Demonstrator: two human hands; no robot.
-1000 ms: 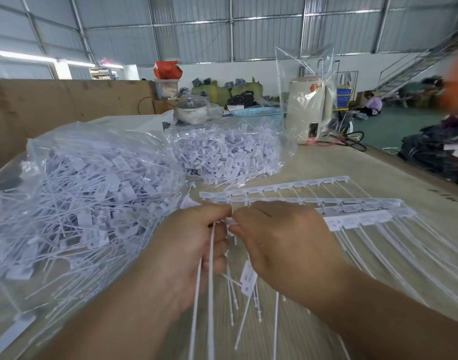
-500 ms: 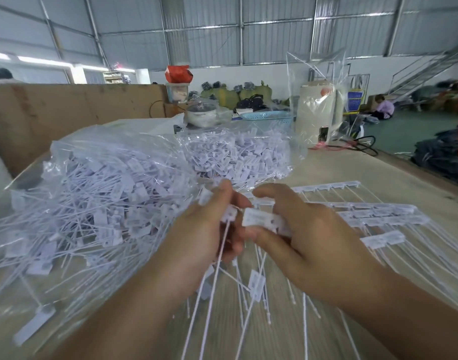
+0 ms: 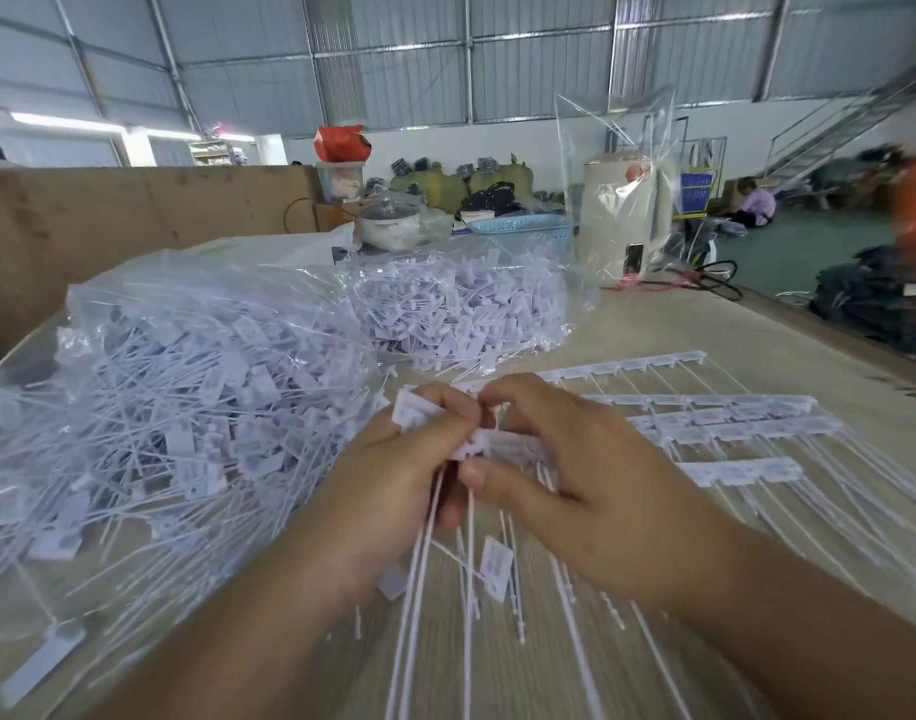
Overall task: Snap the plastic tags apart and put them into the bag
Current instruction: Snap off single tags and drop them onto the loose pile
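Two hands meet at the centre of the table, both clamped on white plastic tags. The left hand has its fingers curled round a small bundle of separated tags, flat heads jutting above the knuckles, long tails hanging below the palm. The right hand pinches the next head on a joined strip between thumb and forefinger, directly against the left hand's fingertips.

Change noted: half a second ago the hands stood slightly apart, each with a tag head showing between thumb and fingers; a second ago they were pressed together. They have now closed up again, and the left hand's bundle looks fuller. Judgement: one tag has just come free and joined the bundle, and the next snap is being set up. Nothing from this handful has gone to the bag yet.

Outward: loose tags lie on the table under the wrists. Unbroken strips lie in rows just right of the hands. The clear bag, heaped with separated tags, sits just left of the left hand, mouth not discernible. A second filled bag lies beyond it.
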